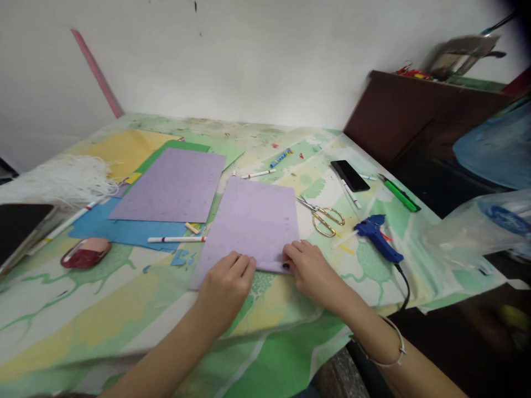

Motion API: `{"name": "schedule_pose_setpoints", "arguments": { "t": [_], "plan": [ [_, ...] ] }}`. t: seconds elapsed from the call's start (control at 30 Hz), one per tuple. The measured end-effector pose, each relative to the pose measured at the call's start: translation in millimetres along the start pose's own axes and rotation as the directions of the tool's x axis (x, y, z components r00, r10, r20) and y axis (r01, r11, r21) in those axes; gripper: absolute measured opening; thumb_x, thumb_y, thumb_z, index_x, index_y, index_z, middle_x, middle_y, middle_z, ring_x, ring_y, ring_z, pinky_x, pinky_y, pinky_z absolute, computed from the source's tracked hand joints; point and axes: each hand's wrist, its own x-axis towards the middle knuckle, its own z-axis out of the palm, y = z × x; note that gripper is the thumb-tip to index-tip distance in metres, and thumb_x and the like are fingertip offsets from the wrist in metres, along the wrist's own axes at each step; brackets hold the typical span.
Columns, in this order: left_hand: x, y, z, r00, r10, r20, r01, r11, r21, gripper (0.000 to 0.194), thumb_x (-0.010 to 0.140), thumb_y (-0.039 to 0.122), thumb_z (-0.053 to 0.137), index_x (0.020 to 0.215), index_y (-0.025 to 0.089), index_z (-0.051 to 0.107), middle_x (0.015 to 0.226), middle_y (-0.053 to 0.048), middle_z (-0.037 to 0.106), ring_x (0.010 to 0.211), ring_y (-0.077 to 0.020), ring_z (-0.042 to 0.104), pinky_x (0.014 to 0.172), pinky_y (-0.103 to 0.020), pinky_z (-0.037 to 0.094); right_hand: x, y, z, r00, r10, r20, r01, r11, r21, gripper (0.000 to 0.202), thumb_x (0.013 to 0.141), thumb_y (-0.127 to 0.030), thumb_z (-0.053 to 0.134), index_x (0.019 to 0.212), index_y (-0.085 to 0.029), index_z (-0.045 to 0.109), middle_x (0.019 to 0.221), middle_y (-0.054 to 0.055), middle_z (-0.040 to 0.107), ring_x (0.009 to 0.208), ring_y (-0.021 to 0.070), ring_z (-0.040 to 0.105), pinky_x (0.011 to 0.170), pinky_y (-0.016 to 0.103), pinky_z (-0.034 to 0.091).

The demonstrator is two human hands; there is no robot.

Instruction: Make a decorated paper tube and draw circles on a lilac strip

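Observation:
A light purple sheet (257, 221) lies on the patterned tablecloth in front of me. My left hand (230, 282) is closed at its near edge, fingers pressed together on the paper. At the near right corner, my right hand (307, 268) pinches the same edge, which looks slightly rolled or folded between the two hands. Just right of the sheet are gold-handled scissors (326, 216). Another purple sheet (174, 185) rests to the left on blue sheets (93, 224), with a white marker (176, 239) beside them.
Right of the scissors lie a blue glue gun (379, 237), a black phone (350, 175) and a green cutter (399, 193). A plastic bag (477, 226) sits at the right edge. White strings (58, 179) and a red case (86, 253) are on the left.

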Motion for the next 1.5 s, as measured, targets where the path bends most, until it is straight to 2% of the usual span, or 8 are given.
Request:
{"name": "schedule_pose_setpoints", "arguments": {
  "t": [0.13,0.23,0.63,0.87,1.0,1.2,1.37,1.5],
  "plan": [
    [5.1,20.8,-1.1,0.996,-0.083,0.023,0.076,0.974,0.212,0.023,0.079,-0.001,0.042,0.086,0.009,0.062,0.075,-0.01,0.06,0.073,-0.0229,0.057,0.061,-0.032,0.05,-3.3,-1.9,8.1,0.993,-0.097,-0.068,0.103,0.991,0.088,0.027,0.075,0.006,0.042,0.087,-0.016,0.054,0.088,0.006,0.053,0.081,0.0185,0.046,0.07,0.028,0.036],
    [8.0,32.2,0.9,0.987,-0.16,-0.004,0.155,0.95,0.27,0.023,0.081,0.0,0.042,0.086,0.009,0.062,0.076,-0.011,0.06,0.077,-0.0232,0.058,0.065,-0.033,0.05,-5.3,-3.9,13.7,0.989,-0.074,-0.13,0.09,0.989,0.116,0.022,0.084,0.0,0.038,0.083,-0.015,0.054,0.084,0.007,0.054,0.079,0.0193,0.047,0.071,0.029,0.038],
    [-2.1,20.4,2.8,0.98,-0.176,-0.089,0.186,0.974,0.132,0.026,0.082,0.001,0.044,0.096,0.011,0.063,0.09,-0.009,0.067,0.086,-0.0214,0.061,0.065,-0.027,0.05,5.9,-12.8,-1.7,0.991,0.13,0.012,-0.131,0.983,0.126,0.016,0.083,-0.005,0.048,0.076,-0.017,0.057,0.076,0.004,0.058,0.075,0.018,0.052,0.065,0.027,0.034],
    [-0.4,24.7,2.2,0.982,-0.185,-0.025,0.187,0.972,0.143,0.038,0.081,0.005,0.048,0.114,0.021,0.058,0.099,-0.01,0.064,0.084,-0.0246,0.06,0.056,-0.028,0.049,4.2,-11.8,-3.4,0.995,0.102,0.022,-0.104,0.978,0.178,0.016,0.084,-0.005,0.048,0.079,-0.016,0.059,0.079,0.004,0.059,0.078,0.0166,0.054,0.069,0.025,0.036],
    [1.4,29.4,2.9,0.99,-0.143,0.009,0.14,0.976,0.169,0.037,0.081,0.007,0.05,0.112,0.027,0.057,0.111,-0.011,0.06,0.087,-0.0272,0.06,0.064,-0.034,0.052,3.7,-11.3,-2.9,0.994,0.105,0.016,-0.107,0.976,0.188,0.016,0.083,-0.004,0.048,0.076,-0.014,0.059,0.078,0.006,0.06,0.079,0.0178,0.054,0.069,0.026,0.036],
    [4.0,36.4,3.4,0.988,-0.153,0.025,0.147,0.973,0.176,0.034,0.081,0.006,0.052,0.11,0.024,0.059,0.105,-0.011,0.062,0.091,-0.0309,0.06,0.073,-0.042,0.052,9.6,-9.1,-5.1,0.994,0.105,0.042,-0.112,0.967,0.23,0.015,0.079,-0.005,0.052,0.071,-0.015,0.058,0.072,0.004,0.061,0.07,0.016,0.054,0.065,0.026,0.037],
    [9.3,40.9,5.0,0.988,-0.155,-0.011,0.154,0.974,0.164,0.026,0.083,0.007,0.051,0.103,0.018,0.064,0.101,-0.011,0.064,0.093,-0.0322,0.06,0.076,-0.048,0.052,4.2,-7.8,5.4,0.989,0.079,-0.124,-0.038,0.952,0.305,0.018,0.078,0.001,0.052,0.075,-0.015,0.059,0.074,0.004,0.059,0.075,0.0171,0.052,0.067,0.028,0.04],
    [8.8,37.9,4.4,0.986,-0.16,-0.046,0.165,0.976,0.142,0.027,0.084,0.006,0.049,0.102,0.018,0.065,0.092,-0.008,0.065,0.086,-0.0276,0.061,0.07,-0.041,0.053,-11.4,-1.6,20.2,0.917,-0.003,-0.398,0.175,0.901,0.397,0.015,0.085,-0.006,0.052,0.083,-0.014,0.064,0.079,0.007,0.06,0.078,0.0177,0.052,0.07,0.03,0.045]
  ]
}}
